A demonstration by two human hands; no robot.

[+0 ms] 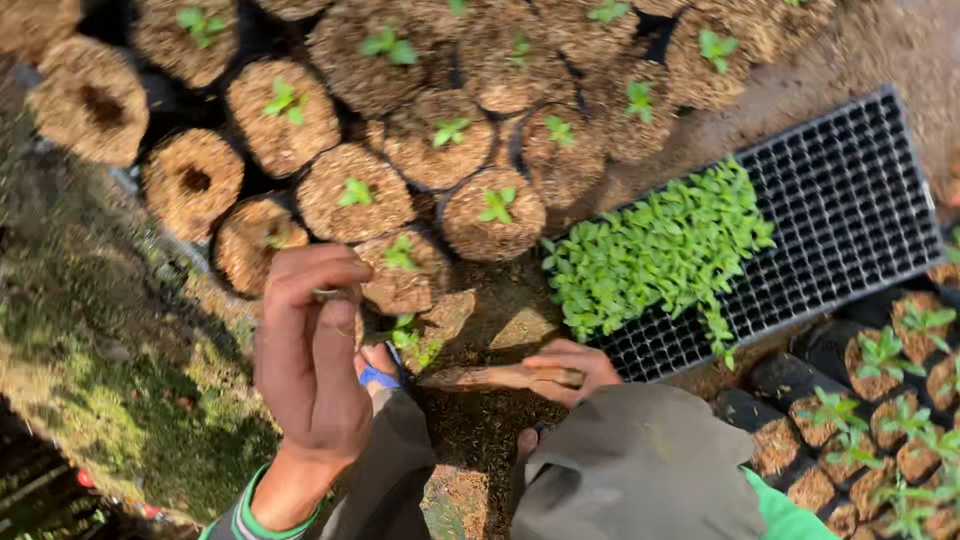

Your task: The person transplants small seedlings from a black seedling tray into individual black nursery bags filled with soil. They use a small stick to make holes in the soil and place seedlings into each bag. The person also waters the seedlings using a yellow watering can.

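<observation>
My left hand (310, 350) is raised over the ground, fingers curled around a small thin object at the fingertips; what it is I cannot tell. My right hand (570, 368) rests low by my knee and grips a wooden stick (500, 377) that points left. Just beyond the left hand stand soil-filled grow bags (355, 190), most with one small green seedling. A black seedling tray (850, 210) lies to the right, its left end packed with green seedlings (655, 250).
Two bags at far left (95, 100) have only a hole in the soil. More planted bags (885, 370) stand at lower right. Grass covers the left ground (120, 380). My knees and a blue sandal strap (378, 377) are at the bottom.
</observation>
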